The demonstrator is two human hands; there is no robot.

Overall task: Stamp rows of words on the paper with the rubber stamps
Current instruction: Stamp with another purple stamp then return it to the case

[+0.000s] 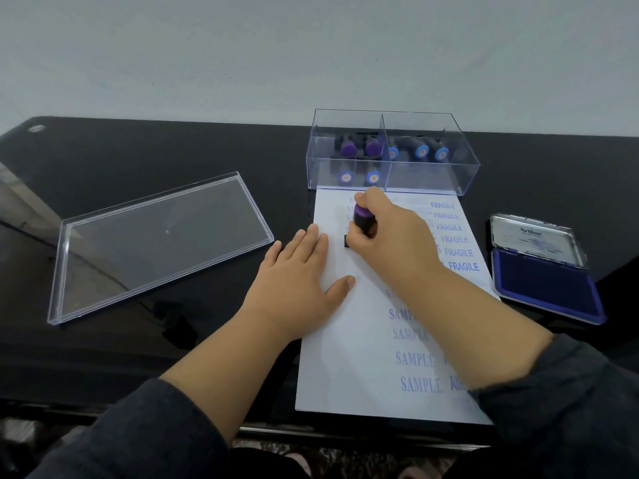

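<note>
Right hand (pixel 387 233) is wrapped around a purple-topped stamp (pixel 363 221), pressing it down on the paper (pixel 349 357), upper left part of the sheet. Left hand (pixel 297 274) lies flat, fingers straight, pinning the paper's left edge. Paper already has FRAGILE and SAMPLE rows in blue. Clear box (pixel 432 174) behind the paper has two compartments: four stamps in the left one, three blue-topped in the right. Its lid (pixel 155 243) sits off to the left, ink pad (pixel 546 285) open on the right.
</note>
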